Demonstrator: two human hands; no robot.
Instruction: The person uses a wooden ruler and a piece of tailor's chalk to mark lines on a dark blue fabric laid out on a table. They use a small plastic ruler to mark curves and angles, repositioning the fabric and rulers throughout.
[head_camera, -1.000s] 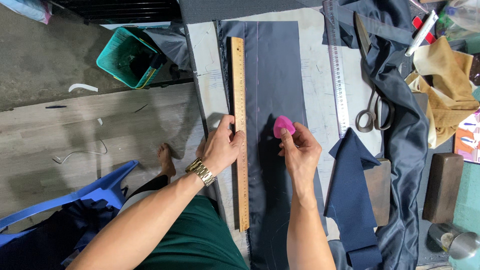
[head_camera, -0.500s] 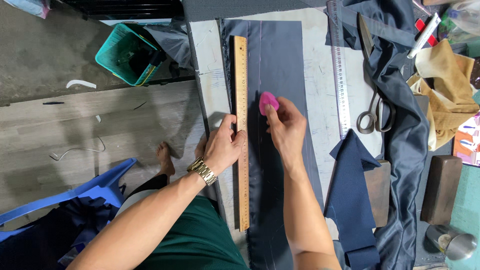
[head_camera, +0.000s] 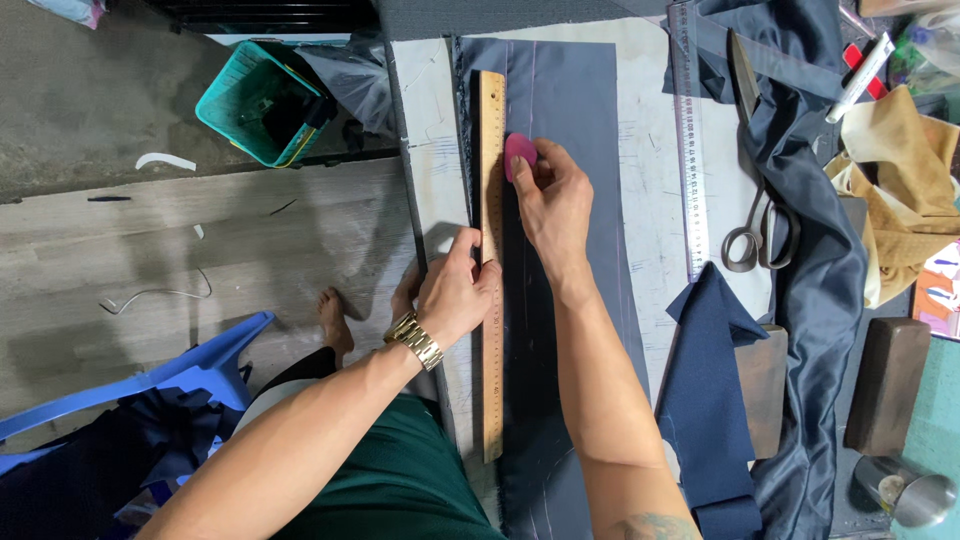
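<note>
The right hand (head_camera: 553, 200), pinching the pink tailor's chalk (head_camera: 518, 154), has moved up against the wooden ruler (head_camera: 492, 250), which the left hand (head_camera: 455, 292) presses flat on the navy fabric strip (head_camera: 575, 120), so the chalk now sits at the ruler's edge

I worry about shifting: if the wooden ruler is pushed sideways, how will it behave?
The wooden ruler looks straight and stiff, so it would probably slide whole. The dark fabric strip beneath looks smooth, perhaps slippery. The left hand presses it down, likely against that.
</note>
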